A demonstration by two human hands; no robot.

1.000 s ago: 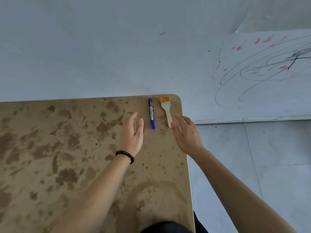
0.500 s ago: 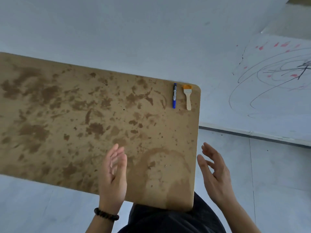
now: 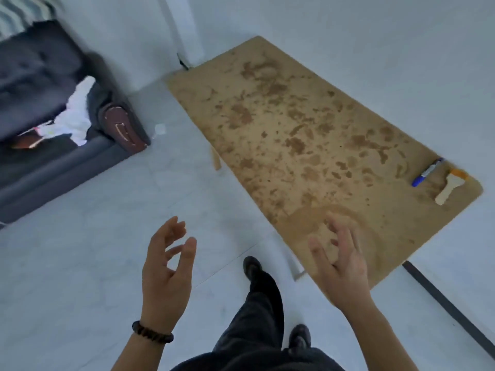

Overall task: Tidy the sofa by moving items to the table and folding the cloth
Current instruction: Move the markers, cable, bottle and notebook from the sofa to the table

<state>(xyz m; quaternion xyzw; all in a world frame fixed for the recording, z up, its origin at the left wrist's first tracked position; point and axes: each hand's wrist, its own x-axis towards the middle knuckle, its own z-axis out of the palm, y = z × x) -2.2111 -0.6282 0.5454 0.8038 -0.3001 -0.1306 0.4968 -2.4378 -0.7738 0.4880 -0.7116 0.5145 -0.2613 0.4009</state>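
Where it lies crumpled on the dark sofa (image 3: pixel 34 76) seat, upper left of frame, the white cloth (image 3: pixel 76 117) looks light, limp, not fragile; likely best pinched at a corner or edge, then shaken flat. Both the left hand (image 3: pixel 167 263) and right hand (image 3: pixel 340 266): fingers loosely spread, holding nothing. Blurred reddish item (image 3: pixel 25 141) beside cloth, unidentified. Brown armrest (image 3: pixel 123 127) may crowd the reach. Blue marker (image 3: pixel 427 172) and paintbrush (image 3: pixel 451 184) lie on the stained surface (image 3: pixel 334 108), right; white scrap (image 3: pixel 160 129) on floor.

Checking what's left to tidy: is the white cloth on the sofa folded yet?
Not folded. The white cloth lies crumpled in a loose, uneven heap on the sofa, with no neat edges or layers showing.
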